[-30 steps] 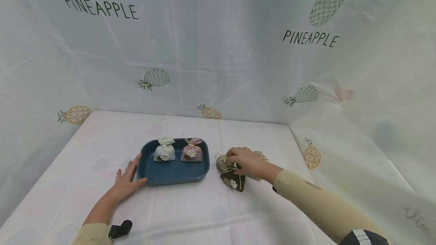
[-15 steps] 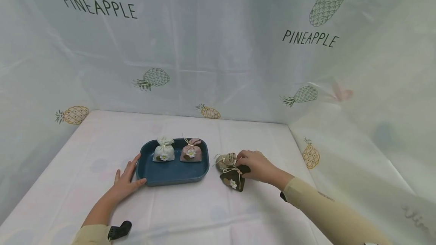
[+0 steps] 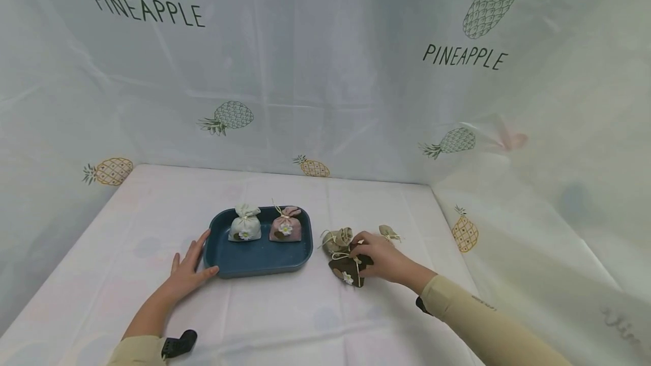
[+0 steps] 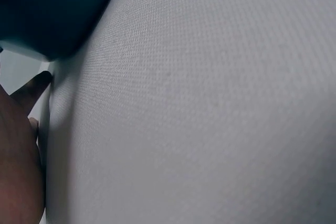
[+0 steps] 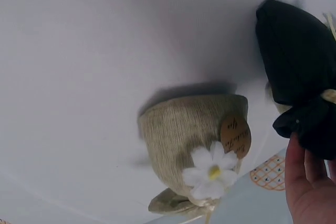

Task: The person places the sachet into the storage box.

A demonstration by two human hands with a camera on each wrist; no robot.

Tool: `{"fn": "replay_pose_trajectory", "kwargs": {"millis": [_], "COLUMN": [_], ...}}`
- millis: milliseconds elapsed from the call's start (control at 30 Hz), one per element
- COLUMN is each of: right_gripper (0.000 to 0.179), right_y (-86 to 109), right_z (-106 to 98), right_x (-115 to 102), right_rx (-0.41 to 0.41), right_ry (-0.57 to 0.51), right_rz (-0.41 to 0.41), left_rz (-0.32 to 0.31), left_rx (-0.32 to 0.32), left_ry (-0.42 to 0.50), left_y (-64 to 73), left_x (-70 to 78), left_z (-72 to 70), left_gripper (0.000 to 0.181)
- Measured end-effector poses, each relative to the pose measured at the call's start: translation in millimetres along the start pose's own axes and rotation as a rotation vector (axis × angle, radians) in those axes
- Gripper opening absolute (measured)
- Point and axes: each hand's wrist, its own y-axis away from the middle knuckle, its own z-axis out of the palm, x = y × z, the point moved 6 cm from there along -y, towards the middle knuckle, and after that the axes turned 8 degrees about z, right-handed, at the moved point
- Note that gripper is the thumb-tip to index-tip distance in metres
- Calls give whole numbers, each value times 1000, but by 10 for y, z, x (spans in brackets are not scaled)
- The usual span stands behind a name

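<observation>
Dark pouch (image 5: 294,59) lies on the table (image 3: 274,321), right of the tray (image 3: 254,260). Right hand (image 3: 385,257) pinches its gathered neck; left hand (image 3: 185,281), fingers spread, touches the tray. Probably light, soft, non-slip; neck's the best hold (body would likely squash).

White, pastel-dotted, cloth-covered desk (image 3: 285,321) with a dark blue rounded-rectangle tray (image 3: 254,260) sitting on it. Around the tray's 3 o'clock: tan fabric pouch (image 3: 335,240), dark brown fabric pouch (image 3: 352,266), then a beige fabric pouch (image 5: 181,135) furthest out.
</observation>
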Motion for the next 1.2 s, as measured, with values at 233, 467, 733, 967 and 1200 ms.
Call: {"fn": "replay_pose_trajectory", "kwargs": {"millis": [233, 467, 733, 967, 1200], "right_gripper": [42, 39, 38, 35, 30], "right_y": [-11, -42, -109, -138, -144], "right_z": [115, 182, 226, 210, 177], "right_x": [-7, -20, 59, 122, 142], "right_rx": [-40, -34, -55, -81, -87], "right_ry": [26, 41, 27, -18, -50], "right_rz": [18, 33, 58, 70, 77], "left_rz": [7, 8, -13, -19, -28], "left_rx": [6, 7, 0, -4, 3], "left_ry": [5, 19, 3, -4, -7], "left_y": [1, -3, -18, -41, -16], "left_x": [-7, -20, 6, 20, -5], "left_z": [0, 7, -1, -7, 3], "left_gripper": [97, 96, 96, 97, 98]}}
